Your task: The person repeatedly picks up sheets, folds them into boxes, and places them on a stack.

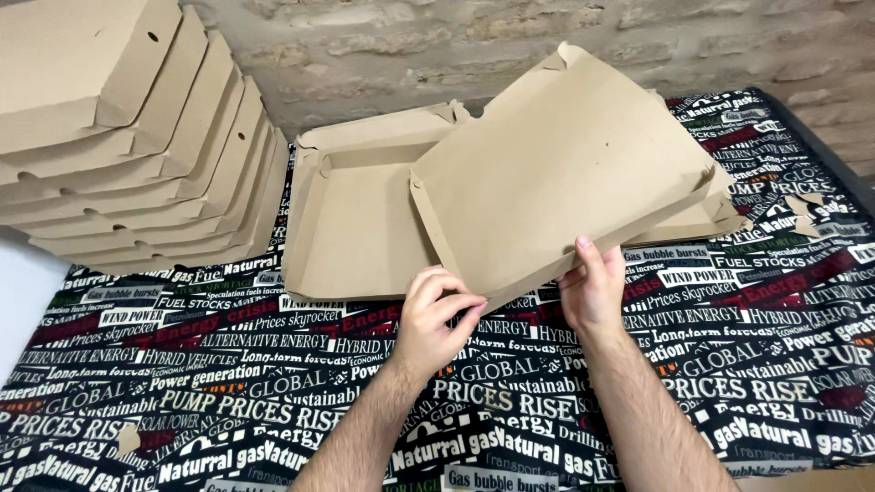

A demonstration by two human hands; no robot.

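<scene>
A table (802,364) under a black printed cloth (228,383) carries a leaning stack of folded boxes (137,155) at the left. In the middle lies an open cardboard box (547,173), lid raised. Both hands grip its near edge: left hand (433,323), right hand (594,287).

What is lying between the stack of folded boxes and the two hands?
In the head view, only the printed cloth lies between the stack and the hands, left and right.
</scene>
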